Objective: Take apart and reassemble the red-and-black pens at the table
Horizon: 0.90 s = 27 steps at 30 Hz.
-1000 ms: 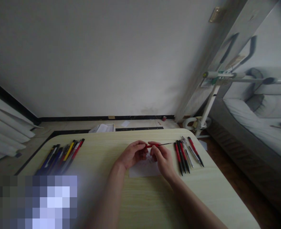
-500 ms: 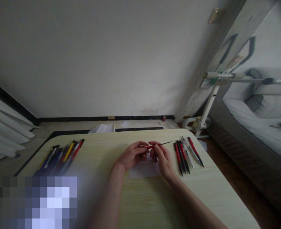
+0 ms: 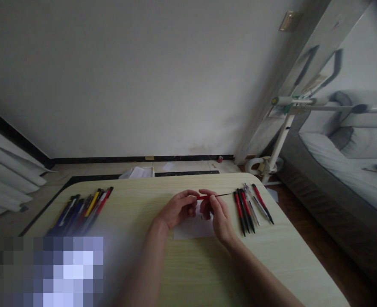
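In the head view, the red pen piece (image 3: 203, 197) is held between both hands, above the white paper (image 3: 191, 231) on the tabletop (image 3: 137, 200). The left hand (image 3: 178, 207) pinches its left end; the right hand (image 3: 219, 213) grips it near the thin dark rod (image 3: 223, 195). Compared with half a second ago, the rod lies more level, so I judge this only a small adjustment. Behind the tabletop, an open box (image 3: 153, 172) contains white sheets (image 3: 137, 172); its depth is hidden.
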Each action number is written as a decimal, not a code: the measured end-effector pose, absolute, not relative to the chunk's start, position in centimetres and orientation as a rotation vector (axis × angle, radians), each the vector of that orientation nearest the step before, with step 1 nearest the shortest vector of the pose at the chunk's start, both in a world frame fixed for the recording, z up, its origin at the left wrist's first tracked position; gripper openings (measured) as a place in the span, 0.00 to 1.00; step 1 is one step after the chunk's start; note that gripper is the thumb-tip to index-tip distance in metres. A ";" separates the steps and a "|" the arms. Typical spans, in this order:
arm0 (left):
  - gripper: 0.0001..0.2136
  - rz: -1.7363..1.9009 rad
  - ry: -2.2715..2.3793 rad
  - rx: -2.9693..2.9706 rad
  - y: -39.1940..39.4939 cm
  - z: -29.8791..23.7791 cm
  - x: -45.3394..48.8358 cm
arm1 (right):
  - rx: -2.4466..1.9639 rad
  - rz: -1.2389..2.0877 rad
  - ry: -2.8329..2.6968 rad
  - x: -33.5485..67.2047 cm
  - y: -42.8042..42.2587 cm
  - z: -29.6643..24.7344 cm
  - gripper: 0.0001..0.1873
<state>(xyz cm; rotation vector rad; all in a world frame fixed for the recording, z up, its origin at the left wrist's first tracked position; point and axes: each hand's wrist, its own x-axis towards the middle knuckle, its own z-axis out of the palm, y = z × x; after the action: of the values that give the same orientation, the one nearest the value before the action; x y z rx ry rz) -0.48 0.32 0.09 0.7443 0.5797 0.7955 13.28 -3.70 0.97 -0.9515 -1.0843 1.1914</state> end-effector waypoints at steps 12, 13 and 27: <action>0.11 0.792 0.565 0.804 0.3 0.2 -0.5 | -0.739 1.480 -0.973 13.2 -3.4 0.6 0.14; 0.10 0.790 0.561 0.802 0.3 0.1 -0.5 | -0.709 1.518 -0.939 13.2 -3.4 0.7 0.14; 0.08 0.806 0.542 0.788 0.3 -0.1 -0.5 | -0.556 1.720 -0.759 13.5 -3.2 1.0 0.11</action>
<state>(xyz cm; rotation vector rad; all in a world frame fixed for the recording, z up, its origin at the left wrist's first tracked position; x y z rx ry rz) -0.46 0.34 -0.12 0.7880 0.5417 0.8059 13.46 -3.24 0.99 -0.5557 -0.7589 1.7199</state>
